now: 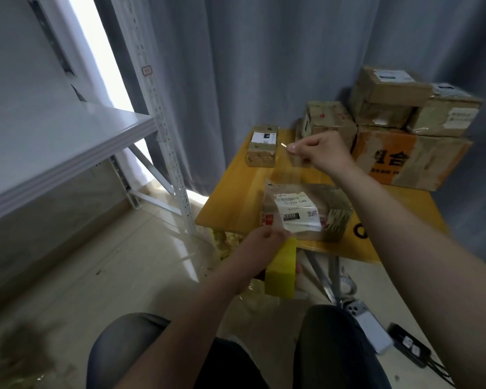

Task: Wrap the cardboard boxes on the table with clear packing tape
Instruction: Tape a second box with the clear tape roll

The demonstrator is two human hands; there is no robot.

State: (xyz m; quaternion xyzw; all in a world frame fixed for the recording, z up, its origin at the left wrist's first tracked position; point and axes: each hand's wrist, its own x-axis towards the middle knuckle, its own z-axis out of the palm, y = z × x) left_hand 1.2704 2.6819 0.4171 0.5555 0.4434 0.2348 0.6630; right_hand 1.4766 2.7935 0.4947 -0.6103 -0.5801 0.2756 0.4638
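So the labelled box (306,211) sat on the table (236,197), close to us for easy reach. Above and behind the box our right hand (317,151) pinched the clear tape's (292,172) loose end. Just in front of the box, our left hand (264,240) gripped the yellow roll (281,272), probably so the strip stayed taut. More boxes (404,130) were piled behind it.

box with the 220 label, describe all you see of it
Worn brown cardboard box, flat on the yellow table, near its front edge. A white label with barcode, QR code and "220" covers its top. Clear tape rises from it to the right hand; the left hand holds a yellow tape roll at its near corner.
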